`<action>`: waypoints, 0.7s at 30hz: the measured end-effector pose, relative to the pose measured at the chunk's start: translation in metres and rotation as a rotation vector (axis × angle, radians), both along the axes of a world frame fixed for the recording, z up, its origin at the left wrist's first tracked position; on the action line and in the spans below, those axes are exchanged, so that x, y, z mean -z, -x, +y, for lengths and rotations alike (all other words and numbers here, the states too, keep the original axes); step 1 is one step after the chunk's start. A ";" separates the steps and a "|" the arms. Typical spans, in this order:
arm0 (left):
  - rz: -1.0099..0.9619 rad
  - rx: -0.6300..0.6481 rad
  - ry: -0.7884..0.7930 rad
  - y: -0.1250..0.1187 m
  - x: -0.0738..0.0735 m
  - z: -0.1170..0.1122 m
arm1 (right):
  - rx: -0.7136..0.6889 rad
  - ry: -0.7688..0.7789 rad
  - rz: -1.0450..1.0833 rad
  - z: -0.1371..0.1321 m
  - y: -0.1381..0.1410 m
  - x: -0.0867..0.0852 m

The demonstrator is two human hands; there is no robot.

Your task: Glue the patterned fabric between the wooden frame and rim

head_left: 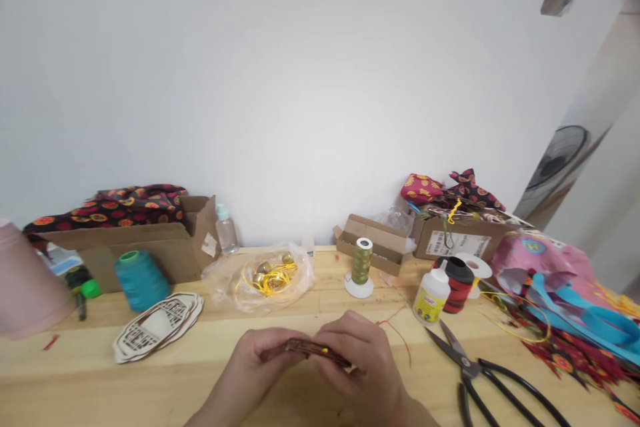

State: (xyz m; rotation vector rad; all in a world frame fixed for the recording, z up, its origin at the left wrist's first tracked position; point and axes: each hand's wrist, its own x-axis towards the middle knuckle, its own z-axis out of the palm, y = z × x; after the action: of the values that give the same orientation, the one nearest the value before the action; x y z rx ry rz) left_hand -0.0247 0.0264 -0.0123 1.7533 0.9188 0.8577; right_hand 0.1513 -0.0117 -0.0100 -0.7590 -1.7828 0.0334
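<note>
My left hand (253, 363) and my right hand (363, 360) meet low at the centre of the wooden table (210, 373). Both are closed on a thin, flat brown piece (316, 349) held edge-on between the fingertips, with a small yellow bit showing on it. A red thread (400, 333) trails on the table just right of my right hand.
Black scissors (480, 373) lie at the right. A glue bottle (431, 295), a red-black spool (457, 283) and an olive thread spool (361, 261) stand behind. A bag of gold bells (267, 277), teal spool (141, 279), wooden cutouts (157, 323), cardboard boxes (150, 247) and patterned fabric (107, 205) are also there.
</note>
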 end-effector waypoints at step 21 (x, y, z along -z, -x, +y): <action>-0.030 0.040 0.084 -0.002 -0.005 -0.002 | -0.057 0.279 0.137 -0.005 -0.002 -0.008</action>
State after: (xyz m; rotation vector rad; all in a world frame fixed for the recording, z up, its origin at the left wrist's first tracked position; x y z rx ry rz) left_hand -0.0229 0.0247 -0.0072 1.6772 0.8854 0.8062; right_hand 0.1533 -0.0169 -0.0023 -0.8812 -1.6873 0.3704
